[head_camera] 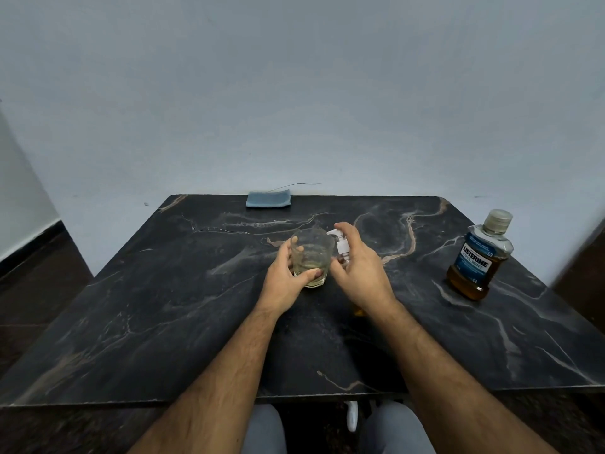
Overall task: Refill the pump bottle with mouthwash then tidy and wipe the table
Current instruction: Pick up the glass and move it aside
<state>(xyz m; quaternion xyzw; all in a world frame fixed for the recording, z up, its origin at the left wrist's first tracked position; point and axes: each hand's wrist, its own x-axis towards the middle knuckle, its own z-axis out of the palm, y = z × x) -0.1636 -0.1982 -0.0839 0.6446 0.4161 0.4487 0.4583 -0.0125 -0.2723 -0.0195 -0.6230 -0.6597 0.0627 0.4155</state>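
A clear drinking glass point(311, 253) with a little pale liquid at its bottom stands mid-table, and my left hand point(284, 278) grips it from the left. Just right of it is the pump bottle point(340, 245), of which only the white pump head and neck show; my right hand point(358, 267) is wrapped round its body, a finger lying over the pump top. The pump spout points toward the glass. A capped mouthwash bottle point(479, 257), blue label, amber liquid filling its lower part, stands apart at the right.
A folded blue-grey cloth point(268, 198) lies at the far edge of the dark marble table point(163, 306), against the pale wall. My knees and a white shoe show below the near table edge.
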